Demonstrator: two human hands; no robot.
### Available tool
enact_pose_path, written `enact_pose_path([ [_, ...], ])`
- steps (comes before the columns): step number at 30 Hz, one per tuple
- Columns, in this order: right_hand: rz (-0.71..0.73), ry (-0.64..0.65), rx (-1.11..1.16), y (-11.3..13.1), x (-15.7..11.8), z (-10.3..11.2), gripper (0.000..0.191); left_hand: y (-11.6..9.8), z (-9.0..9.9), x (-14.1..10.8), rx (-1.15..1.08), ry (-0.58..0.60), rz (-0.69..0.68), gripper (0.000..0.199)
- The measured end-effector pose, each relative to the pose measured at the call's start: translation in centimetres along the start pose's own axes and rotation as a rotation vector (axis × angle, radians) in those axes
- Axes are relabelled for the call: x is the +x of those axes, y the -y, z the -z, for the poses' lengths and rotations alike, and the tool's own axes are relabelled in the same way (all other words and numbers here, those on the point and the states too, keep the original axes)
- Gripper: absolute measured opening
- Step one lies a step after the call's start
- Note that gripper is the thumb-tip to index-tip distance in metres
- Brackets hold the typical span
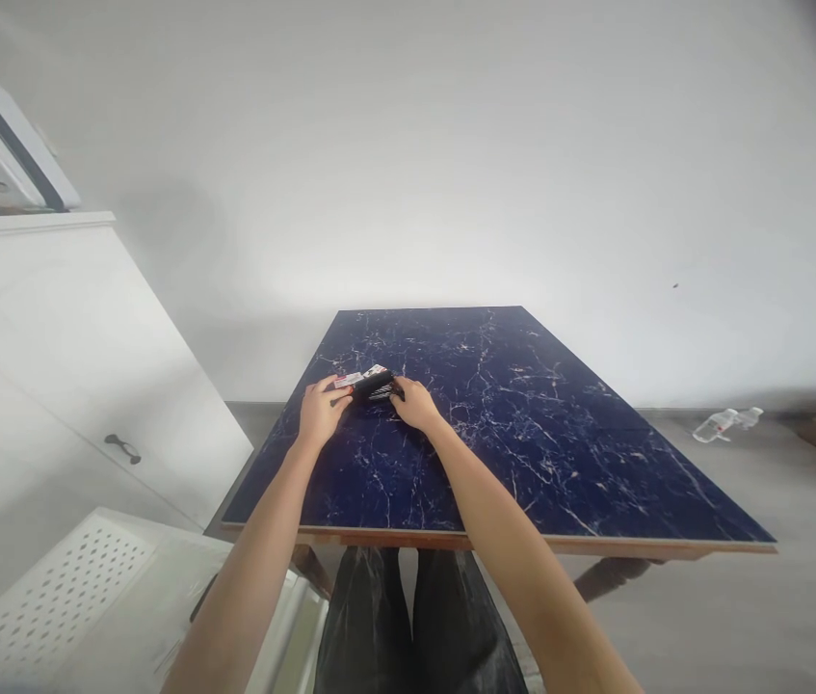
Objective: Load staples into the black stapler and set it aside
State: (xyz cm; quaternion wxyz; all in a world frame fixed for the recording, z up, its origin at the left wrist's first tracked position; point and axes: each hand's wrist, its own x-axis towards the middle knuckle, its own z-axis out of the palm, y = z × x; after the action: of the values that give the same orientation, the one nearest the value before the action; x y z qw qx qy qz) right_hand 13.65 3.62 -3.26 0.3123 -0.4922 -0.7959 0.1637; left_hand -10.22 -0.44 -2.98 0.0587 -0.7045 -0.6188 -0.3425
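Case (pixel 373 387), dark, sits on table (pixel 523 453), nearer left edge than right. Left hand (pixel 319 414) and right hand (pixel 416 403), fingers half-curled, hold opposite ends, likely to steady it. White-and-red card (pixel 348 381) shows at left fingers.

Soft, even light brightens the wall (pixel 422 193) — shadows faint, edges stretched, fine detail smeared.
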Motion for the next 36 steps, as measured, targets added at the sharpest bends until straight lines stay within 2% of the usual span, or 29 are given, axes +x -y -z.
enact_pose_path([
  [7, -0.094, -0.087, 0.071, -0.3, 0.0, 0.3, 0.036, 0.2, 0.2, 0.0, 0.017, 0.029, -0.028, 0.024],
  [17, -0.14, -0.106, 0.106, -1.2, 0.2, 1.1, 0.027, 0.0, 0.3, 0.3, -0.121, -0.036, 0.022, 0.024],
  [21, -0.199, -0.123, 0.114, -2.2, 0.4, 1.5, 0.029, 0.7, 0.0, 0.6, -0.229, -0.078, 0.075, 0.033],
  [26, -0.241, -0.143, 0.102, -2.4, 0.4, 1.7, 0.032, 1.8, -0.7, 1.0, -0.252, -0.023, 0.167, 0.039],
  [28, -0.204, -0.147, 0.081, -2.1, 0.3, 1.6, 0.035, 2.0, -1.0, 1.1, -0.27, -0.014, 0.184, 0.044],
  [32, -0.013, -0.086, -0.029, -1.5, 0.0, 1.2, 0.044, 2.0, -1.2, 1.3, -0.302, 0.017, 0.132, 0.044],
  [36, -0.013, -0.04, -0.116, -1.3, -0.3, 1.1, 0.045, 1.5, -0.8, 1.3, -0.265, 0.013, 0.067, 0.035],
])
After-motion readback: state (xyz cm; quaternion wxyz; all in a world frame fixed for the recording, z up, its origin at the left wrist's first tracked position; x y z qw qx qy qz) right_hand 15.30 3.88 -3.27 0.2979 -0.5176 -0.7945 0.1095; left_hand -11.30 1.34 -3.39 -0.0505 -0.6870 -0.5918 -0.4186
